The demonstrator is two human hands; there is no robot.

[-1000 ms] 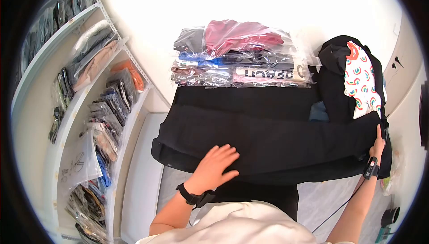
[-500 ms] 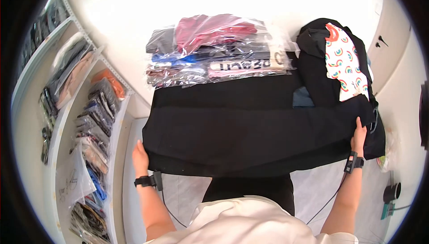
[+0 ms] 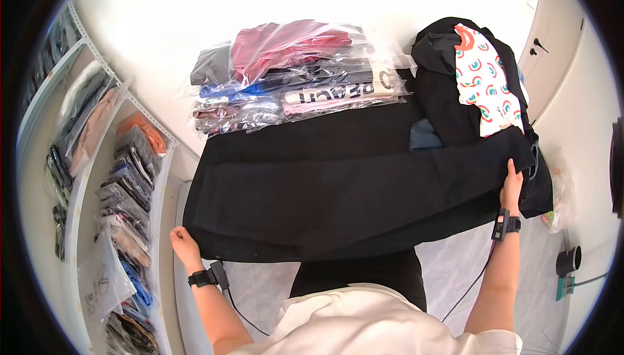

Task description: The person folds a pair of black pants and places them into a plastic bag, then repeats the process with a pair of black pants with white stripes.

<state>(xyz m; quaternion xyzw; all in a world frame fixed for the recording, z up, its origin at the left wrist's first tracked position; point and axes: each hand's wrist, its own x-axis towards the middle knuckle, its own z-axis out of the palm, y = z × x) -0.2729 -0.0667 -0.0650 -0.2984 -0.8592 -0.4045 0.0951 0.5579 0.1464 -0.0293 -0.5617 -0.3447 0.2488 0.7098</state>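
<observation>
One long black garment [image 3: 338, 192], smooth and laid lengthwise along the near edge of the black-covered worktop [image 3: 351, 135], reaching from near the left edge towards the right.

One right hand [image 3: 512, 183], at the garment's right end: thumb on top of the fabric, fingers largely hidden, pinching the edge.

One left hand [image 3: 185, 244], at the near left corner: fingers curled and drawn together beside the black fabric; whether any is caught between the fingertips cannot be told.

Two wrist straps, black, each with a small device and cable, one per wrist.

One stack of bagged clothes [image 3: 292, 76], clear plastic, along the far edge, left of centre; a dark red piece on top, blue and grey ones below, and one with black lettering.

One heap of dark clothing [image 3: 432, 95], far right corner, bearing one white printed garment [image 3: 484, 82] with orange-red trim.

One dark blue patch of fabric [image 3: 425, 135], beside the heap's near left side.

One shelving unit [image 3: 83, 215], left of the worktop, holding many packed garments.
</observation>
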